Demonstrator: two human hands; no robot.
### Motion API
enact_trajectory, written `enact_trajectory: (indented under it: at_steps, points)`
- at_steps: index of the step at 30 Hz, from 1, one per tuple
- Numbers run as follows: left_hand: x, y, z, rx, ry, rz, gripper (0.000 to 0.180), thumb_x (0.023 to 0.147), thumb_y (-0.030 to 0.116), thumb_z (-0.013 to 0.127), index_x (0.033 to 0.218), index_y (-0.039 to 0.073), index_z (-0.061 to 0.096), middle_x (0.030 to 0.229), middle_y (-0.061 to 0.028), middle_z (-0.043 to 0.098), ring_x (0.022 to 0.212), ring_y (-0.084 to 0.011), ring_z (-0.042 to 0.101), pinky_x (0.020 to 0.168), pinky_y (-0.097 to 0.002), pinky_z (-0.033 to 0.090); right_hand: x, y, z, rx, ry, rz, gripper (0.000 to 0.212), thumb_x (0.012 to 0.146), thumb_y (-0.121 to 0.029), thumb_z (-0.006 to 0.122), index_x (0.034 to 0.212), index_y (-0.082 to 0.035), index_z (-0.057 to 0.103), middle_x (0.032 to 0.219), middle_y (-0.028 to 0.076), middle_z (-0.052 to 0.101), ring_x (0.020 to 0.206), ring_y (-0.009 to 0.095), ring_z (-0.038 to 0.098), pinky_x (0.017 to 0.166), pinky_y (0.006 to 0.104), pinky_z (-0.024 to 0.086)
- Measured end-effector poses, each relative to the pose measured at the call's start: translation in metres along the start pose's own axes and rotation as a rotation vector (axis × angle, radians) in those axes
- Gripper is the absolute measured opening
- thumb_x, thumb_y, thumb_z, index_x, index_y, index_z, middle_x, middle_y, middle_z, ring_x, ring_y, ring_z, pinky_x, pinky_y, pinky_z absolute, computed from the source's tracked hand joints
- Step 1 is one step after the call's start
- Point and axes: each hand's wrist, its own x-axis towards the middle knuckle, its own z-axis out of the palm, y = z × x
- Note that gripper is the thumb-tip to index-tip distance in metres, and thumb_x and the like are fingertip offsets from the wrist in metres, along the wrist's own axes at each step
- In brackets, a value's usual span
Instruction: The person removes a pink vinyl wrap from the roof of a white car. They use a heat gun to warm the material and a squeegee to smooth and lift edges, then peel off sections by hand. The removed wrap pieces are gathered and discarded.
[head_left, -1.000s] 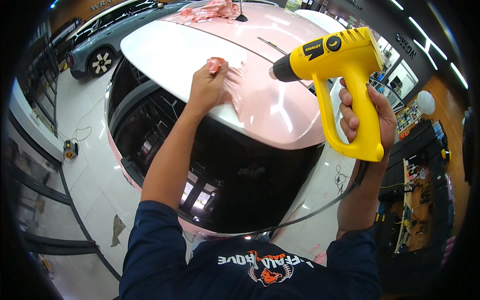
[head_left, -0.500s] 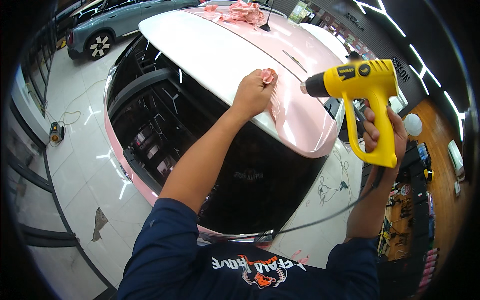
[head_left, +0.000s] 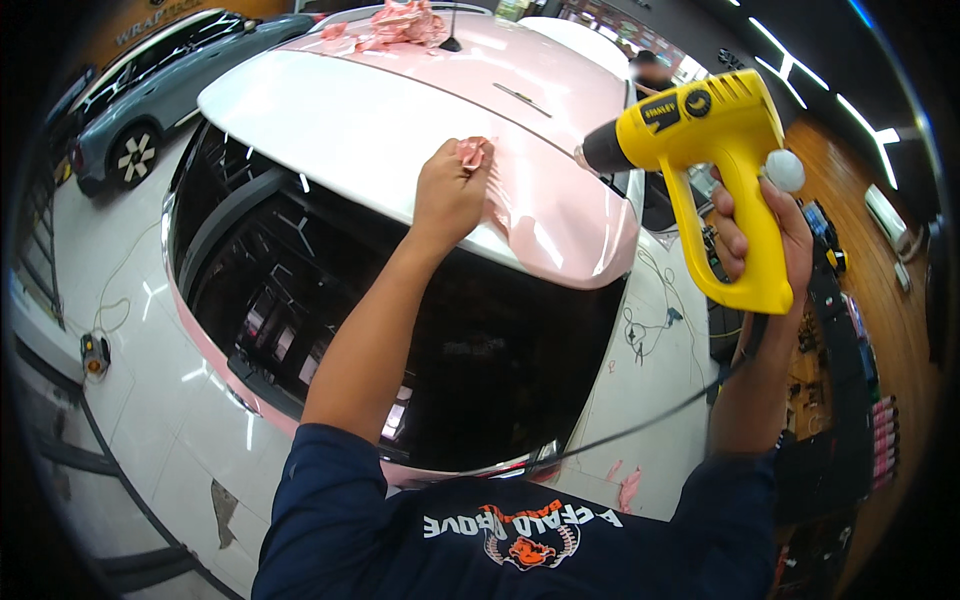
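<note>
My left hand (head_left: 450,200) is closed in a fist on a crumpled bunch of pink film (head_left: 474,153) above the car's rear spoiler. From the fist, the film runs in creases to the right end of the spoiler, where a smooth pink part (head_left: 575,215) still covers the surface. Left of the fist the spoiler (head_left: 300,115) shows bare white. My right hand (head_left: 797,235) is wrapped around the handle of a yellow heat gun (head_left: 735,165). Its nozzle points left over the pink film, apart from it. My fingers hide the trigger.
The dark rear window (head_left: 490,370) lies below the spoiler. A grey power cord (head_left: 640,425) trails from the heat gun across the car's rear. Crumpled pink film (head_left: 400,25) rests on the roof. Another car (head_left: 175,85) stands far left. Loose cables (head_left: 650,320) lie on the floor at right.
The view has turned, so the car and my left hand appear farther left. My left hand still grips the film and the heat gun still points at it; their places over the spoiler look nearly the same.
</note>
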Motion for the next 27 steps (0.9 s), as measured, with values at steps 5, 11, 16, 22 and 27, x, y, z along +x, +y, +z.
enact_trajectory:
  at_steps: [5,11,16,22,27]
  points:
    - [0.001,0.001,0.004,0.029,-0.018,0.003,0.024,0.096,0.021,0.057,0.097,-0.001,0.066,0.08,-0.016,0.059,0.073,-0.0323,0.06,0.068,-0.0386,0.047,0.028,0.005,-0.011,-0.049,-0.028,-0.075,0.042,0.102,-0.03,0.041,0.125,0.005,0.039,0.095,0.015,0.053,0.065,0.016,0.062,0.054,0.0273,0.058]
    - [0.0,0.0,0.002,0.006,-0.024,-0.015,0.023,0.095,0.019,0.057,0.095,-0.002,0.065,0.082,-0.0167,0.059,0.075,-0.0333,0.06,0.068,-0.0385,0.047,0.068,0.02,-0.007,-0.056,0.046,-0.106,0.037,0.095,-0.031,0.052,0.106,0.004,0.053,0.088,0.013,0.061,0.061,0.018,0.062,0.052,0.0297,0.054]
    - [-0.001,-0.008,0.003,0.014,-0.022,0.023,0.021,0.094,0.016,0.057,0.094,-0.003,0.065,0.083,-0.0177,0.06,0.077,-0.0342,0.062,0.07,-0.0382,0.048,0.082,0.026,-0.008,-0.06,-0.006,-0.051,0.035,0.095,-0.031,0.051,0.107,0.002,0.053,0.088,0.01,0.06,0.061,0.017,0.061,0.054,0.0291,0.053]
    - [-0.002,-0.007,0.008,0.005,-0.055,-0.003,0.022,0.093,0.019,0.057,0.092,-0.002,0.065,0.087,-0.0197,0.062,0.082,-0.0362,0.062,0.072,-0.0413,0.048,0.085,0.03,-0.014,-0.054,-0.004,-0.034,0.035,0.097,-0.033,0.05,0.102,0.001,0.054,0.086,0.01,0.059,0.06,0.015,0.06,0.052,0.0266,0.051]
    - [0.003,-0.05,0.004,-0.238,-0.043,-0.153,0.02,0.082,0.005,0.06,0.101,0.003,0.06,0.082,-0.0043,0.061,0.078,-0.0151,0.059,0.069,-0.0308,0.051,0.124,0.052,-0.02,-0.033,0.01,0.011,0.037,0.1,-0.036,0.044,0.11,-0.001,0.052,0.079,0.007,0.059,0.054,0.014,0.056,0.049,0.0292,0.051]
